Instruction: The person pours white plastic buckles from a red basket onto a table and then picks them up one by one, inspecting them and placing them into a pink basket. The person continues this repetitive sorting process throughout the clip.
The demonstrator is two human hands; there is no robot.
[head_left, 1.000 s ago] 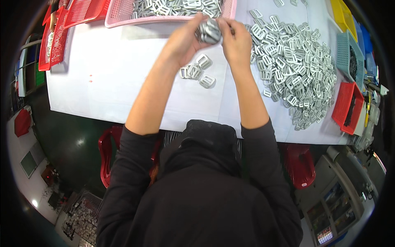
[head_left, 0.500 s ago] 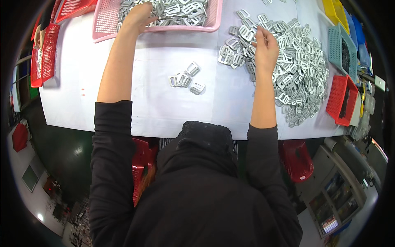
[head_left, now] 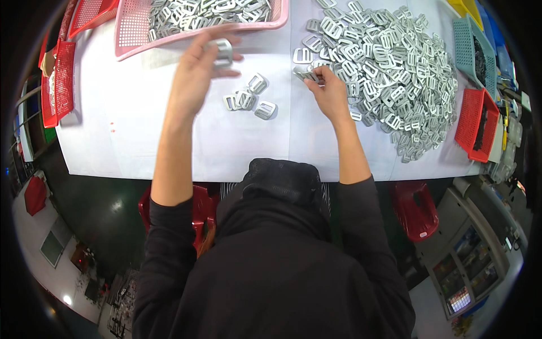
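Note:
My left hand [head_left: 195, 76], somewhat blurred, is over the table just below the pink basket [head_left: 206, 31]. Between its fingers and thumb is a grey metal slider buckle [head_left: 225, 53]. At the left edge of the big buckle heap [head_left: 389, 73], my right hand [head_left: 331, 95] pinches another metal buckle [head_left: 305, 74], held tilted by thumb and fingertips. Between my two hands, a small group of loose buckles [head_left: 246, 100] lies on the white tabletop. Many more buckles [head_left: 212, 14] fill much of the pink basket.
Red baskets [head_left: 58, 85] stand along the table's left side. At the right edge are a teal basket [head_left: 467, 53] and a red basket [head_left: 472, 121] with dark things inside. Red plastic chairs [head_left: 415, 212] stand by the near table edge [head_left: 124, 176].
My left hand has come out of the pink basket toward me and now holds a buckle. My right hand has moved left and nearer from over the heap, with a buckle pinched in it.

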